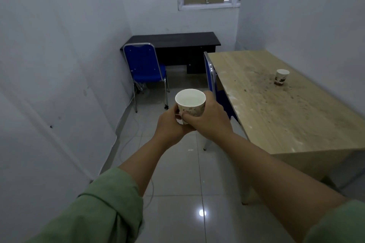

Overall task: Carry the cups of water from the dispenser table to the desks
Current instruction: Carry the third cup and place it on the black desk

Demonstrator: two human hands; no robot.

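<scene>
A white paper cup of water (190, 102) is held upright in front of me over the tiled floor. My left hand (169, 124) cups it from below and the left side, and my right hand (207, 118) wraps its right side. A second paper cup (281, 77) stands on the light wooden desk (276, 120) at the right, towards the wall. A black desk (175, 42) stands against the far wall under the window.
A blue chair (145, 69) stands in front of the black desk at the left. Another blue chair (212, 81) is tucked at the wooden desk's left edge, just beyond my hands. A white cable (130, 138) runs along the floor by the left wall.
</scene>
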